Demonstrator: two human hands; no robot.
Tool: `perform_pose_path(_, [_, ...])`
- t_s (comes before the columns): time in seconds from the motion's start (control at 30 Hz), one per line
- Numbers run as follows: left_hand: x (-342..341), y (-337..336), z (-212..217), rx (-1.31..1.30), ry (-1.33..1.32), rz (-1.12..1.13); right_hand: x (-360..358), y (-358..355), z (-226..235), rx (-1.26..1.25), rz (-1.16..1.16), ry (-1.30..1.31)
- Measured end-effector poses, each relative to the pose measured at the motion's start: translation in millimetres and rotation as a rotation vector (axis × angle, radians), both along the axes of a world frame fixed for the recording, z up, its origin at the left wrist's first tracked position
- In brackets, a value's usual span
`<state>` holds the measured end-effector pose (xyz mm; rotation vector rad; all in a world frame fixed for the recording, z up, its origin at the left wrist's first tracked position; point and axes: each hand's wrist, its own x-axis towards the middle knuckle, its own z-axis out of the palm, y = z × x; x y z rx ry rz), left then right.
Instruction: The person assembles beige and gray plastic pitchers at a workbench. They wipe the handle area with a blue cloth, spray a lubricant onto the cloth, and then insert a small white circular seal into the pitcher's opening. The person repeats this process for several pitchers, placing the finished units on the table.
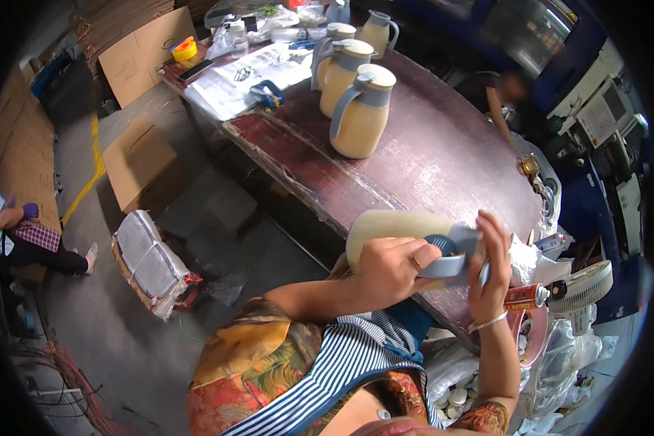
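Note:
My left hand [391,267] grips a cream jug [392,227] lying on its side at the near edge of the dark red table [443,156], fingers around its grey-blue collar and handle [447,256]. My right hand [491,270] is at the jug's top end, fingers pressed on the grey-blue lid part. What sits between those fingers is hidden. Three matching cream jugs [360,110] with grey-blue handles stand upright in a row further along the table, and one more [379,30] stands behind them.
Papers [240,76], a yellow tape roll [185,49] and plastic bags lie at the table's far end. Cardboard boxes [134,163] and a wrapped bundle [149,261] sit on the floor to the left. A small fan [578,287] and a tube [525,296] are at my right. Other people are at the left edge and beyond the table.

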<state>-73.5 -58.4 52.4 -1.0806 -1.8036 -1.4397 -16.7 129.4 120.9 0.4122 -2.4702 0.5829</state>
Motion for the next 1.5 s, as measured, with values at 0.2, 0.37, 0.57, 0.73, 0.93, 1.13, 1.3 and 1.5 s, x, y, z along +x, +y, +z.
perform_pose_path(0.2, [-31,8,-53,0.238,-0.343,0.227,-49,-33,8,0.159,-0.027,-0.068])
perform_pose_path(0.37, [-78,-84,-77,0.369,-0.399,0.594,-49,-17,-48,0.127,-0.029,-0.045])
perform_pose_path(0.57, [-185,-123,-79,0.455,-0.346,0.885,-22,42,-159,-0.249,-0.265,-0.45])
perform_pose_path(0.73, [-263,-130,-96,0.316,-0.163,0.904,-37,42,-201,-0.347,-0.111,-0.589])
perform_pose_path(0.93, [-128,-114,-180,0.283,-0.452,0.8,-26,90,-239,0.145,-0.082,-0.344])
perform_pose_path(1.13, [-50,-27,-314,-0.598,-1.343,0.311,5,96,-267,0.299,-0.511,-0.394])
perform_pose_path(1.3, [-92,-3,-320,-0.594,-1.406,0.263,-4,86,-258,0.237,-0.489,-0.345])
perform_pose_path(1.5, [-88,10,-317,-0.528,-1.087,0.482,5,98,-275,0.223,-0.512,-0.272])
